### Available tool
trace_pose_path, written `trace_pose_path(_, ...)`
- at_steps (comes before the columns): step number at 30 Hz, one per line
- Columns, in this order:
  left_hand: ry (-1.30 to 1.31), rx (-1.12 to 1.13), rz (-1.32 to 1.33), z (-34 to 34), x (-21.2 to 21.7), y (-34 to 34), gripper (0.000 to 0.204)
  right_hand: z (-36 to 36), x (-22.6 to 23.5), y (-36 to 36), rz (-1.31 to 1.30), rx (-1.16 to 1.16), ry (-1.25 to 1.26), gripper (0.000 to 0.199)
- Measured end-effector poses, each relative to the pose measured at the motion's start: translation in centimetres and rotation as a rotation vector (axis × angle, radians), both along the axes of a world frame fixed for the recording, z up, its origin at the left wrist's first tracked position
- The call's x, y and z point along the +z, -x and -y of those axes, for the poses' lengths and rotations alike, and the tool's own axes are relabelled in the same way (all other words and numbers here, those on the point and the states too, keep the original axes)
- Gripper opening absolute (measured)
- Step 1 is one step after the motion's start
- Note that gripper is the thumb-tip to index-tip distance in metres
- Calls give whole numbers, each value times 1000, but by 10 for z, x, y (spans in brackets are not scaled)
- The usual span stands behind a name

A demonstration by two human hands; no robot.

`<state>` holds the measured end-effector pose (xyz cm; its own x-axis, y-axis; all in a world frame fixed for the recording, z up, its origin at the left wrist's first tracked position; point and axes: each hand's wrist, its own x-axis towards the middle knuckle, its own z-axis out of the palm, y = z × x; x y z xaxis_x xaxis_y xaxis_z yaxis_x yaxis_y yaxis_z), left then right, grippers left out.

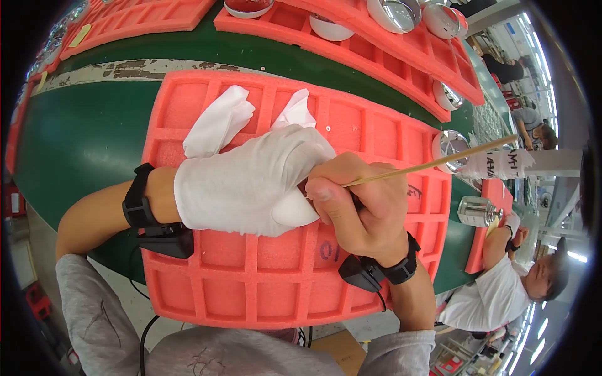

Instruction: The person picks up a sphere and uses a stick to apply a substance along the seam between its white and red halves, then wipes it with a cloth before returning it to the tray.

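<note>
My left hand (244, 185), in a white glove, is closed around a smooth white rounded piece (295, 210). Most of that piece is hidden by my hands. Bare and pressed up against it, my right hand (370, 207) pinches a thin wooden stick (439, 158), whose long end sticks out up and to the right. The stick's other end is hidden behind my fingers. Both hands are above a pink foam tray (226, 297) divided into square cells. Two crumpled white cloths lie on its far part, a larger cloth (216, 122) and a smaller cloth (295, 111).
The green table (75, 144) carries more pink foam trays (389, 75) at the back, holding several mirrored domes (395, 12). A glass jar (478, 211) stands at the right, near a person in a white shirt (495, 297). Cables (143, 348) trail below my wrists.
</note>
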<state>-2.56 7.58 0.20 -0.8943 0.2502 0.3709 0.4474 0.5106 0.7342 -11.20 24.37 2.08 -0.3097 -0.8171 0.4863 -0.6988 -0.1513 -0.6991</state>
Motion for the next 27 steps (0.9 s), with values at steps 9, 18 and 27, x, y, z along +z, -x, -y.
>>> trace_pose_path(9,-74,-52,98,4,3,-3,20,2,-9,-6,98,3,-2,7)
trace_pose_path(18,-1,37,109,4,-8,-7,39,14,-11,5,101,36,136,18)
trace_pose_path(27,162,60,45,-2,-21,-10,49,3,-10,1,250,5,168,22)
